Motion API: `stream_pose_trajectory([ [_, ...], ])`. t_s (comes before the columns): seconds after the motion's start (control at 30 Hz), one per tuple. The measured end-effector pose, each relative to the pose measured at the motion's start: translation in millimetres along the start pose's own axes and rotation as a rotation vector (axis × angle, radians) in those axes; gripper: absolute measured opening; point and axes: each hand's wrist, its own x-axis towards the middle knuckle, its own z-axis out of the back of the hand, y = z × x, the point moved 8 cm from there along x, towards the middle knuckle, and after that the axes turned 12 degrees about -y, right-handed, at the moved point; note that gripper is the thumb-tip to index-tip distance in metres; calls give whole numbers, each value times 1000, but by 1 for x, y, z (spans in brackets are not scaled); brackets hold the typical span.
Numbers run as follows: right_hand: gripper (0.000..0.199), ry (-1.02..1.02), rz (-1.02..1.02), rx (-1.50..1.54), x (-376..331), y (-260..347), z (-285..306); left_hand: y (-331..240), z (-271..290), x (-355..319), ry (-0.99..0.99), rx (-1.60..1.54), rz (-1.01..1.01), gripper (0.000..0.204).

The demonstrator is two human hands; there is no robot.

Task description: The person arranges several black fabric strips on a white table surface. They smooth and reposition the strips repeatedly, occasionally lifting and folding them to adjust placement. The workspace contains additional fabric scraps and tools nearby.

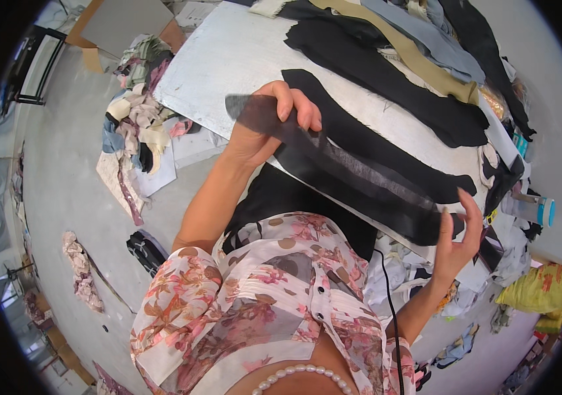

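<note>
A long strip of thin black fabric [360, 174], partly see-through, is stretched slantwise in front of me over the near side of the white table. At its upper left end my left hand [271, 122] is closed on it, fingers curled over the cloth; a short sheer end sticks out past them. My right hand [460, 240] has the lower right end between thumb and fingers. Just beyond the strip, a curved black fabric piece [373, 145] lies flat on the table. Farther back rests a wider black piece [386, 79] with frayed edges.
The white table [208, 59] also bears tan [399, 36] and grey-blue fabric strips [439, 49] at its far right. Scraps [139, 125] are heaped left of it. A yellow sack [539, 288] stands at right. A black cable [390, 296] hangs by my right arm.
</note>
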Motion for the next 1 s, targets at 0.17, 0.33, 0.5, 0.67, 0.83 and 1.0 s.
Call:
stream_pose_trajectory([
  [0.17,57,474,107,729,23,94,-100,-20,-27,7,177,55,-1,34],
  [0.33,41,911,-317,1026,17,111,-169,-30,-33,13,197,108,-76,26],
  [0.5,22,815,-452,894,20,96,-166,-21,-5,19,80,-34,-46,26],
  [0.67,24,840,-406,936,17,99,-167,-16,-1,22,74,-29,-32,26],
  [0.83,24,978,-446,1005,24,123,-167,-20,-15,29,127,70,-9,23],
  [1.0,18,600,-461,1133,67,135,-146,4,-42,39,-11,-41,107,62],
])
